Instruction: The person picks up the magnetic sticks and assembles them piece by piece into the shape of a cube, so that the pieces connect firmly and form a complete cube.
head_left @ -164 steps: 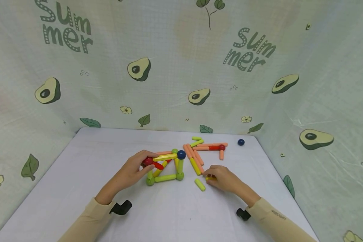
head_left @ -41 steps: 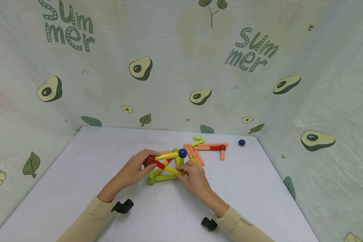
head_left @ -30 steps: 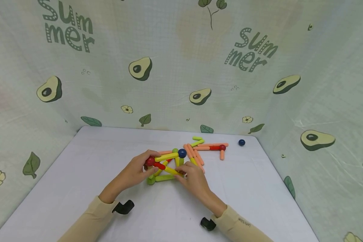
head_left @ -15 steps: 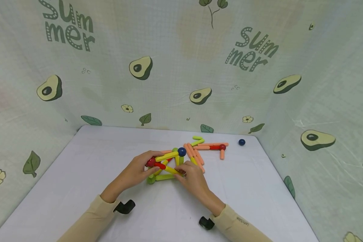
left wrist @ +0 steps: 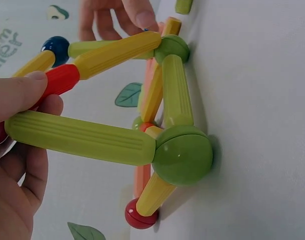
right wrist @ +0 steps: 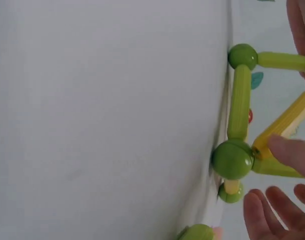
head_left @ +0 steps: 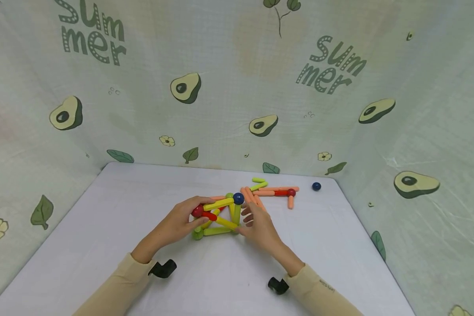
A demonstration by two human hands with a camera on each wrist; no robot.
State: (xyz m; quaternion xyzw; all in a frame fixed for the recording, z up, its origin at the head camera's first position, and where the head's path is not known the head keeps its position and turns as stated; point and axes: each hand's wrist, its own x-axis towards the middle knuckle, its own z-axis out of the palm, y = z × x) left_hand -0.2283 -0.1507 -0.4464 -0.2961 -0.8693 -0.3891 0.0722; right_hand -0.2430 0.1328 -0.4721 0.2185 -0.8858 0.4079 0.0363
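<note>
A frame of magnetic building rods and balls stands on the table. My left hand (head_left: 176,224) grips its upper near corner, at a red ball (head_left: 197,210) and a short red rod (left wrist: 61,80). From that rod a yellow rod (head_left: 226,223) slopes down to the lower right green ball (right wrist: 233,159). My right hand (head_left: 260,228) is beside this corner, its thumb touching the yellow rod's lower end and its other fingers spread apart. A blue ball (head_left: 238,199) tops the upright green rod (right wrist: 276,166). Another green ball (left wrist: 182,156) forms the lower left corner.
Loose orange rods (head_left: 246,194) lie right of the frame, partly behind my right hand. Farther back are lime rods (head_left: 259,185) and a red ball (head_left: 291,192) joined to rods. A dark blue ball (head_left: 316,186) sits at the far right. Printed cloth hangs behind the table.
My right hand has brought the yellow rod from the right side to the frame, against the red rod's end. Its fingers have since spread off the rod. The left hand keeps its grip.
</note>
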